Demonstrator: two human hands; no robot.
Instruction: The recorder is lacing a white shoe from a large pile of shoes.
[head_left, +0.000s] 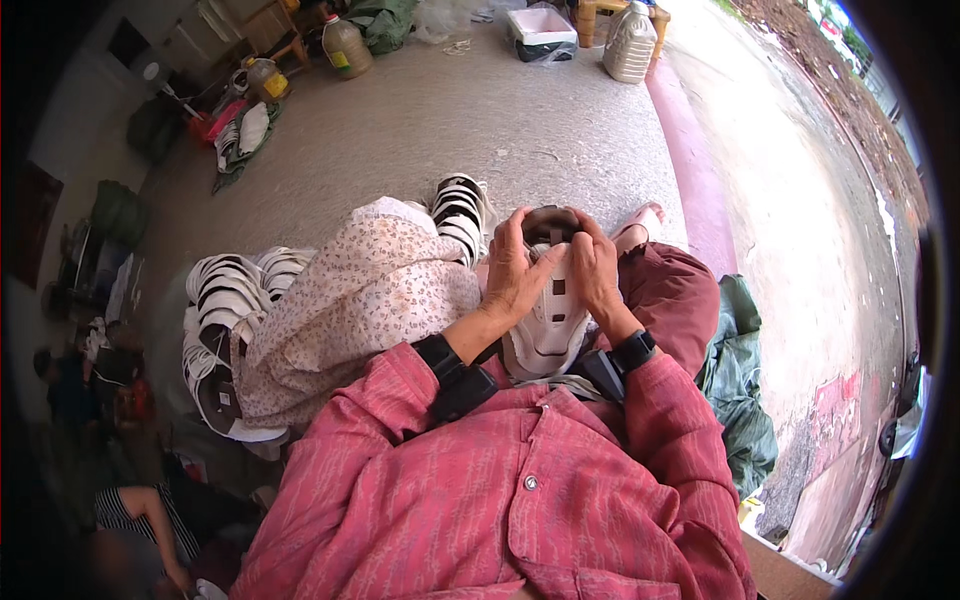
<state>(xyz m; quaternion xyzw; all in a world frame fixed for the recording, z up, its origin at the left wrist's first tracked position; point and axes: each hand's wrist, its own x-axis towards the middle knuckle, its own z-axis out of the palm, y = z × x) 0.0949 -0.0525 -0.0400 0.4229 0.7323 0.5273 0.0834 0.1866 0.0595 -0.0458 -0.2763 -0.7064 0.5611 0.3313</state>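
Note:
A white shoe upper with a brown-lined opening and small square cut-outs along its middle rests upright on my lap. My left hand is closed round the left side of its opening, with the thumb lying across the front. From the other side my right hand grips the rim, fingers curled over the brown edge. The two hands nearly meet at the top. Parts of the fingers are hidden behind the upper, and I cannot make out any small tool between them.
Beside my left leg lie nested stacks of white-and-black shoe uppers, with another stack ahead. A flower-patterned cloth covers part of that side. Green sheeting bunches at my right. Plastic jugs and a white box stand farther off.

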